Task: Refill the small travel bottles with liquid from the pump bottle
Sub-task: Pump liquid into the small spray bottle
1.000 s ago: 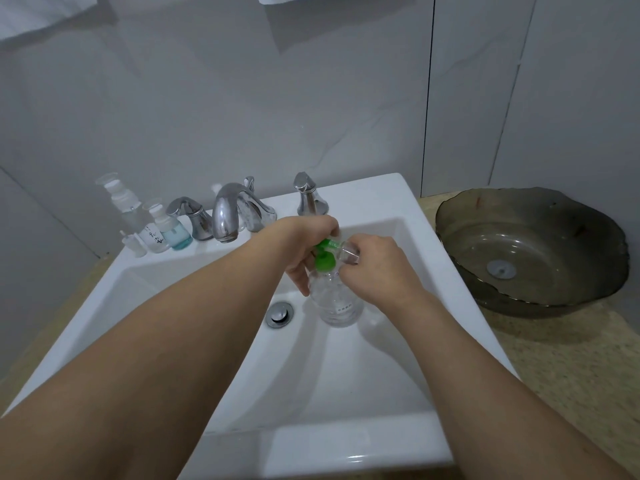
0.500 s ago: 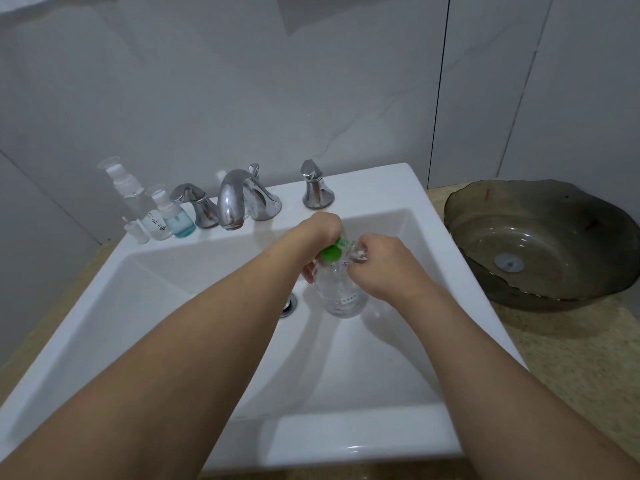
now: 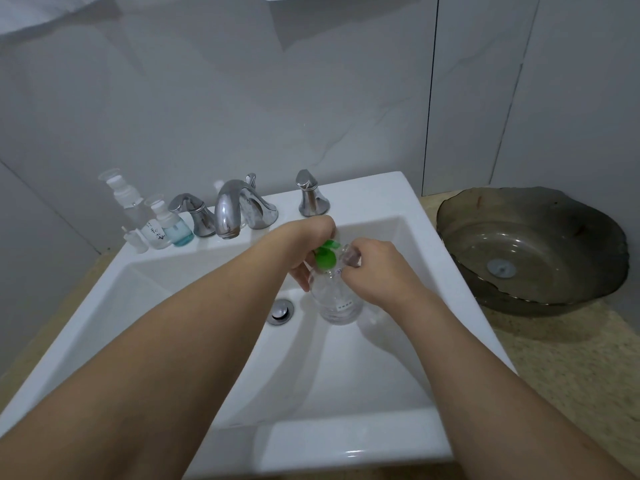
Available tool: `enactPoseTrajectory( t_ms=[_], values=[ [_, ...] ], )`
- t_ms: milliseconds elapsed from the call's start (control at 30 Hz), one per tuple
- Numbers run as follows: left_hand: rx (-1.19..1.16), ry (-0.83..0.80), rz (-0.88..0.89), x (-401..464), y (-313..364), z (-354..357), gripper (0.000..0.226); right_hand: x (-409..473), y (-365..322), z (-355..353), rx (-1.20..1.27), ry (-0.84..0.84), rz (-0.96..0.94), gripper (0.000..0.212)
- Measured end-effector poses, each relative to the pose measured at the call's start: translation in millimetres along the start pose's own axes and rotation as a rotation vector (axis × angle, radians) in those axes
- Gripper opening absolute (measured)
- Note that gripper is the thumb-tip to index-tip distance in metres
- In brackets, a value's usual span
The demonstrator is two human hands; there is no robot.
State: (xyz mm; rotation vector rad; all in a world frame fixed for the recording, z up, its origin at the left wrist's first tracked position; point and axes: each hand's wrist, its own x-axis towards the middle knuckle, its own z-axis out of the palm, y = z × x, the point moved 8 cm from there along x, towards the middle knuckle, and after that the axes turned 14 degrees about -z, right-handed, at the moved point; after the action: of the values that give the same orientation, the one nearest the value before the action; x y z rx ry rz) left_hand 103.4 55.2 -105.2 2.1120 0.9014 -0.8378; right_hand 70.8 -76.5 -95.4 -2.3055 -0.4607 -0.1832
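Faucet [image 3: 230,211] behind; basin [image 3: 346,375] front open

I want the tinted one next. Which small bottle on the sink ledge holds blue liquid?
The small bottle nearest the left tap handle; the others beside it look clear.

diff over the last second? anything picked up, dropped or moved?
Nothing visibly changed. Both hands stay over the white sink: left hand on the green pump of the clear bottle, right hand holding a small clear bottle beside it. The bottles left of the faucet stayed put.
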Motion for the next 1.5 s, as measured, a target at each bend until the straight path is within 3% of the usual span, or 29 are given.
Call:
enactPoseTrajectory(
  t_ms=[167,333,500,600,733,1067,1500],
  values=[
    [-0.047,-0.145,-0.055,1,-1,-1,0.053,-1,-7,-4,0.022,0.021,-0.037,0.015],
    [-0.013,-0.150,-0.065,2,0,2,0.051,-1,-8,-6,0.000,0.012,-0.039,0.014],
    [0.008,-0.040,-0.013,-1,1,3,0.040,-1,-6,-4,0.016,0.002,-0.007,0.016],
    [-0.005,0.016,-0.008,1,-1,4,0.045,-1,-3,2,-0.007,-0.060,-0.001,0.004],
    [-0.047,0.066,-0.002,2,-2,5,0.043,-1,1,9,0.006,-0.114,0.014,0.013],
    [-0.053,0.167,0.035,-12,-1,3,0.025,-3,6,13,0.014,-0.143,0.029,0.009],
    [0.003,-0.144,-0.038,-12,0,1,0.042,-1,-8,2,0.076,-0.055,-0.031,0.016]
  ],
)
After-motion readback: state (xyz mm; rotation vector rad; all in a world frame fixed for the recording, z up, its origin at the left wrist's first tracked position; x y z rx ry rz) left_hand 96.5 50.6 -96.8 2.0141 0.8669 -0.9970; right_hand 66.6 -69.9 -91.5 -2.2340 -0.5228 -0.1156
